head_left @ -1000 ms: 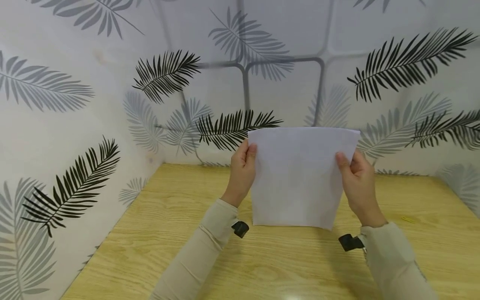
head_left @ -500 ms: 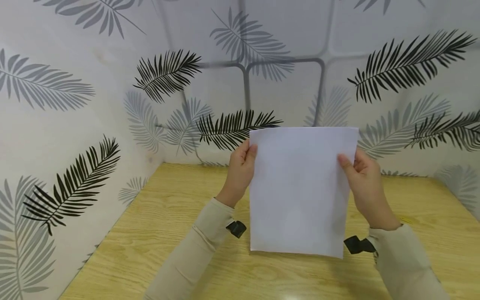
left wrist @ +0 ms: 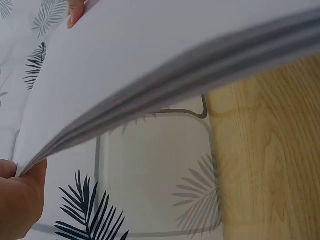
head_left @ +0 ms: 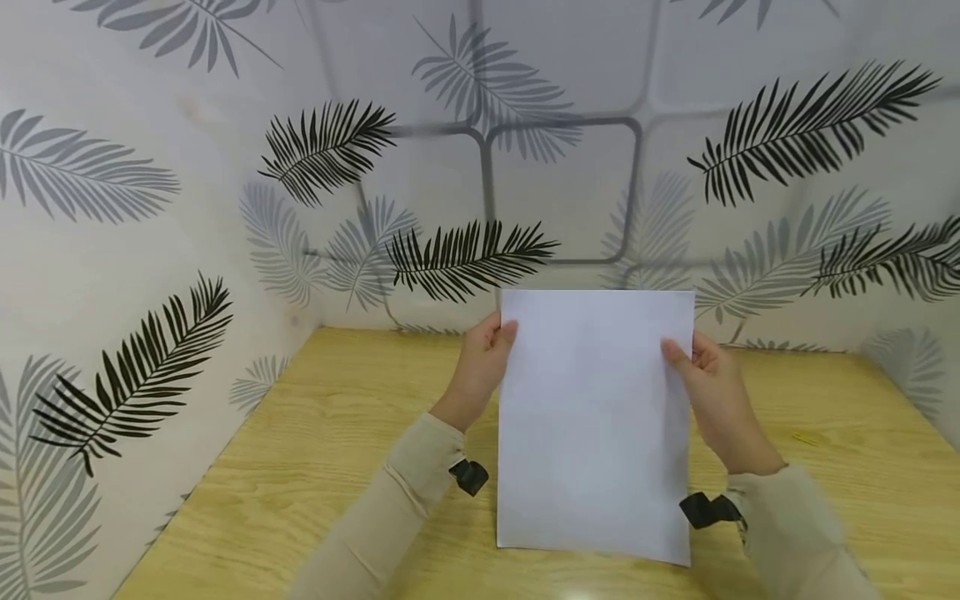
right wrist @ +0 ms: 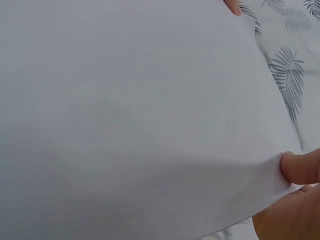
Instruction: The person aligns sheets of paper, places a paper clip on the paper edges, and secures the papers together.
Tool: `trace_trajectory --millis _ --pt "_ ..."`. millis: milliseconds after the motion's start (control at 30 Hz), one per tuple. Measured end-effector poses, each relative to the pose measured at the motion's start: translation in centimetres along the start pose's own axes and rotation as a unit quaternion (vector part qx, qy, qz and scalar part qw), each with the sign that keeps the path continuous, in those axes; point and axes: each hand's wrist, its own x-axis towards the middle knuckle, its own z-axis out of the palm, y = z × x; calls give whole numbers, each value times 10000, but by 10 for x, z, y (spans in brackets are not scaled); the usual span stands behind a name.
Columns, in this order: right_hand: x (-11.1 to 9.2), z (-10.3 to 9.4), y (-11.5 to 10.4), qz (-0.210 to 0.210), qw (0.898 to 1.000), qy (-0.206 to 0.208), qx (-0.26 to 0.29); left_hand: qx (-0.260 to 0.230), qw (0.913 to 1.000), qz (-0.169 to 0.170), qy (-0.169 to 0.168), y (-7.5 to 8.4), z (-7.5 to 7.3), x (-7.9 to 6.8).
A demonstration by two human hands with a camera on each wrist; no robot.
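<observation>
Several sheets of white paper [head_left: 596, 425] are held upright as one stack above the table, blank side toward me. My left hand [head_left: 480, 358] pinches the stack's left edge near the top, thumb in front. On the opposite edge my right hand [head_left: 716, 387] pinches it the same way. Seen from the left wrist, the layered edges of the paper [left wrist: 165, 75] fan slightly apart and come together at the left hand [left wrist: 20, 200]. In the right wrist view the paper [right wrist: 150, 110] bends a little by the right thumb [right wrist: 300, 167].
A wood-grain table [head_left: 352, 400] lies beneath the paper. To the right on it is a small, thin yellow item [head_left: 806, 438]. White walls with a leaf pattern [head_left: 322, 154] stand behind and to the left of the table.
The paper has swung from tilted to more upright, its lower edge coming down and toward me. Both hands have lowered slightly and keep hold of the sides.
</observation>
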Motion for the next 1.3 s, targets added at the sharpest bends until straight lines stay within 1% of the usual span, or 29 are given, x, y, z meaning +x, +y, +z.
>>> trace_trajectory --millis 167,300,400,600,667,767,867,1000,1100,1233,1300 --pt "0 -1 6 304 9995 -42 -46 -73 9998 -147 -85 -5 1 -1" --pt "1 -2 9 469 9987 -89 -200 91 9998 -105 -131 -9 1 -2" --pt "1 -2 11 539 9982 -86 -239 191 9997 -22 -158 -12 1 -2" --pt "1 -4 13 654 9974 -133 -255 106 9995 250 -144 -17 2 -3" --pt "1 -5 14 646 9975 -122 -242 82 9994 326 -118 -18 3 -3" --pt "0 -6 17 539 9983 -106 -169 114 9993 346 -77 -18 6 -4" --pt "-1 -8 20 462 9988 -142 -71 153 9987 491 32 -21 8 -5" --pt "-1 -11 22 500 9983 -306 -65 236 9971 702 190 -24 10 -7" --pt "0 -14 23 447 9978 -475 -77 295 9972 636 261 -24 11 -9" --pt "3 -18 24 201 9973 -678 -210 275 9969 604 421 -25 10 -9" --pt "5 -21 24 101 9966 -759 -320 268 9963 644 508 -25 10 -9"
